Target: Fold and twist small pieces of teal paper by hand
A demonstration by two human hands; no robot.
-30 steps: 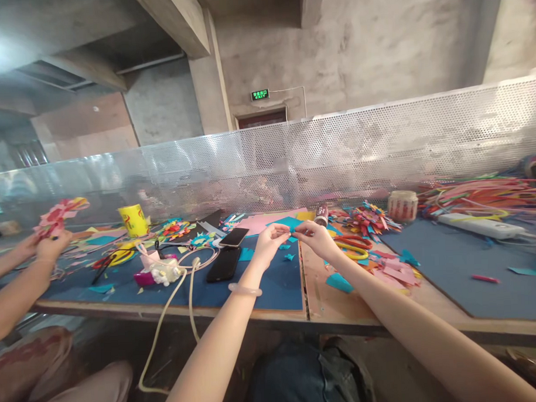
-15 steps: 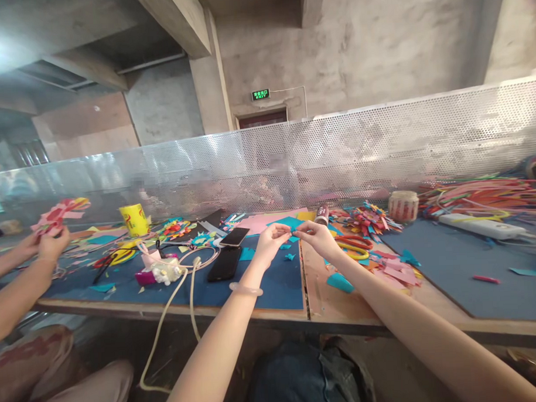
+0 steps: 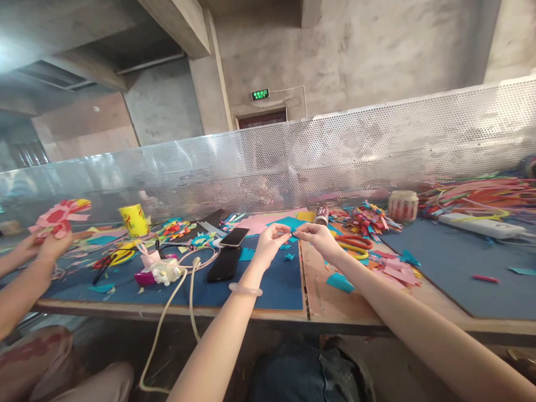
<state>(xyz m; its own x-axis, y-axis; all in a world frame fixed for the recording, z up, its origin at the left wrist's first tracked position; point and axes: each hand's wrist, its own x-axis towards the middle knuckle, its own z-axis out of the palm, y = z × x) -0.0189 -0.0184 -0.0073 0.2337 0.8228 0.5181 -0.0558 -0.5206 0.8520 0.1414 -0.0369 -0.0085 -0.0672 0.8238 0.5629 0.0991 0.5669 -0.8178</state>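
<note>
The left hand (image 3: 271,246) and right hand (image 3: 318,239) meet at their fingertips, both pinching a small piece of blue paper (image 3: 293,230) over the bench (image 3: 326,301), to the left of the brown bottle (image 3: 322,215) and nearer the wearer. Farther left of that bottle lie two phones (image 3: 224,264), with a yellow container (image 3: 134,221) well beyond them; to its right sit a multicoloured paper bundle (image 3: 369,220) and then a glass jar (image 3: 402,207)

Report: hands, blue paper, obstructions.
Left hand and right hand pinching, close together. Small blue paper piece between them. Brown bottle just beyond right hand, black phone beside left; neither blocking.
</note>
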